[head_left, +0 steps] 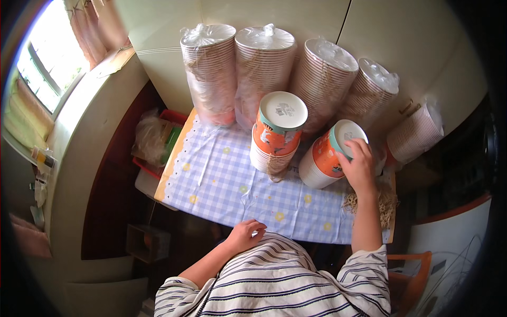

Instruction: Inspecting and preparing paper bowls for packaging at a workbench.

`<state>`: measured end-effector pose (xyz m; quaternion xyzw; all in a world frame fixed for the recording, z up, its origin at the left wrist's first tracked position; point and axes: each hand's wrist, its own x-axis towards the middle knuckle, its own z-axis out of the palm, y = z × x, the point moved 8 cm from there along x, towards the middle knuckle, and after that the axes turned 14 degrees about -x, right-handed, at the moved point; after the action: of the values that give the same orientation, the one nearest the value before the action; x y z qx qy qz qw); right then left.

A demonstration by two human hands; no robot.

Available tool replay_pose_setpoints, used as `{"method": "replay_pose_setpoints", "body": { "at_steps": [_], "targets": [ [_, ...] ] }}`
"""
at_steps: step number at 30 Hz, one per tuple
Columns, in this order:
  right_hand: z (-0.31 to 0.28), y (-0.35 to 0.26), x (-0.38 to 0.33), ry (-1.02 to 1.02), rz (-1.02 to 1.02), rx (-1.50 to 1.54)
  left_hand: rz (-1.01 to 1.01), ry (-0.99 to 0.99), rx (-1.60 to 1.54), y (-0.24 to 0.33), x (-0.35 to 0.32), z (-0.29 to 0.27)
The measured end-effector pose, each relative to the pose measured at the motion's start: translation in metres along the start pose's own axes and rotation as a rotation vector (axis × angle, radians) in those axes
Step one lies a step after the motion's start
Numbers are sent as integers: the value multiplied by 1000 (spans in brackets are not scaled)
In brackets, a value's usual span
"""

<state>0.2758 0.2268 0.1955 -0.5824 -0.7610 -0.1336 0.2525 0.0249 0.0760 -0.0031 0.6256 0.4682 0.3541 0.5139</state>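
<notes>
My right hand [359,166] grips the top of a short stack of orange and white paper bowls [325,156], upside down and tilted to the right on the table. Beside it to the left stands a taller upright stack of the same bowls [277,132], bottom side up. My left hand [245,234] rests with curled fingers at the near edge of the table [211,179], holding nothing. The table wears a blue and white checked cloth with small yellow flowers.
Several tall stacks of bowls in clear plastic wrap [211,68] line the wall at the back of the table. A red basket with a plastic bag [153,140] sits left of the table. Loose straw-coloured string [385,203] lies at the right edge. A window [47,63] is far left.
</notes>
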Motion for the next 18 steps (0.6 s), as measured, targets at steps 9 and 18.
{"method": "replay_pose_setpoints", "body": {
  "at_steps": [9,18],
  "targets": [
    [8,45,-46,107,116,-107,43,-344,247,-15,14,42],
    [13,53,-36,223,-32,-56,31,-378,227,-4,15,53]
  ]
}}
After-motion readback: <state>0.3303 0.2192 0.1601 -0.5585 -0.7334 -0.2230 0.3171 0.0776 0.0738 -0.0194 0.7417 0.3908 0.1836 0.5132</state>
